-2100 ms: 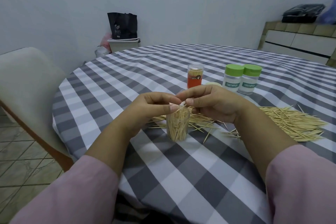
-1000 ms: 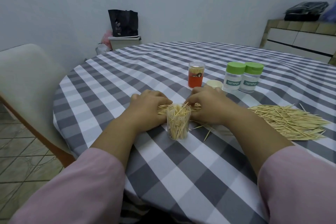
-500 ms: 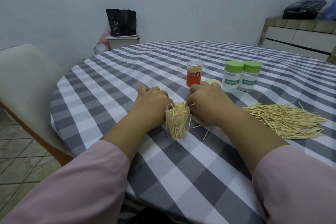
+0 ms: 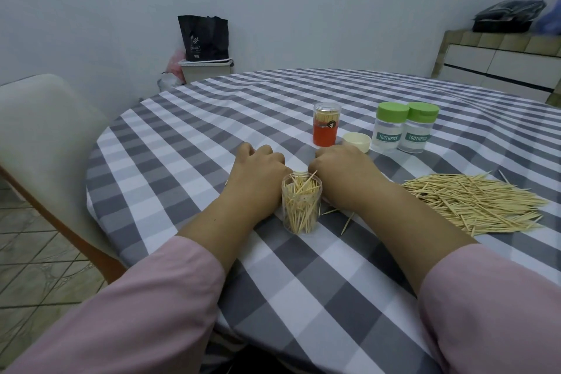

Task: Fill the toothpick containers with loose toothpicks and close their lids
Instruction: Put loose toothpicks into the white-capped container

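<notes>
While the round table (image 4: pixel 170 143) under its grey-and-white checked cloth carried everything, a loose heap of wooden toothpicks (image 4: pixel 473 203) lay at its right. Both hands rested knuckles-up behind the open clear plastic container (image 4: pixel 301 203), which stood upright and partly filled between the wrists. The left hand (image 4: pixel 258 170) and right hand (image 4: pixel 343 168) had fingers curled under; whether they held toothpicks could not be told. Beyond stood two green-lidded jars (image 4: pixel 405 130), an orange-labelled closed container (image 4: pixel 326 124) and a cream lid (image 4: pixel 357 141).

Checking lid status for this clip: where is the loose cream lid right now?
In the head view, the cream lid lies on the table, past the right hand, between the orange container and the green-capped jars.
</notes>
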